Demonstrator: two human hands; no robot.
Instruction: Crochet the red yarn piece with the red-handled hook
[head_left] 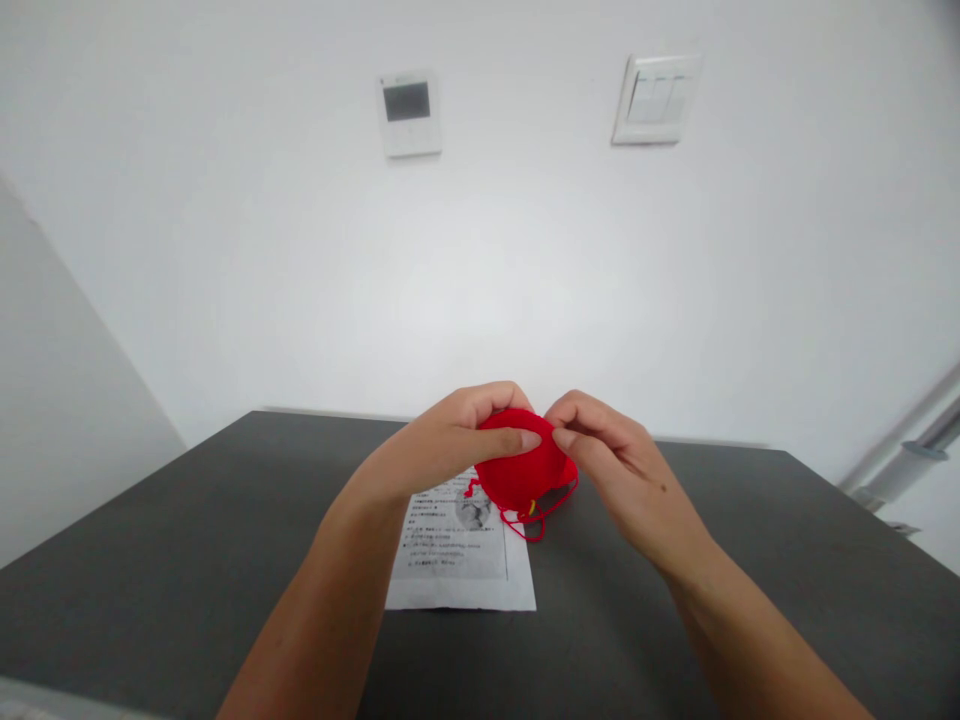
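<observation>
Both hands hold a rounded red piece of yarn work (pixel 517 470), which looks knitted or crocheted, above the table. My left hand (pixel 480 425) grips its left side, with the thumb across the front and the fingers behind. At its upper right edge, my right hand (pixel 600 445) pinches with thumb and index finger. Loose red yarn (pixel 541 535) hangs in loops below the piece, and a short curl sticks out at its lower left. A small yellow bit (pixel 533 507) shows at the bottom; its kind is too small to tell.
A printed sheet of paper (pixel 472 590) with a grey picture lies on the dark table (pixel 225 520) under the hands. Behind stands a white wall (pixel 525 250) with a thermostat panel (pixel 410 115) and a light switch (pixel 658 98). A grey pipe (pixel 911 470) runs at the right.
</observation>
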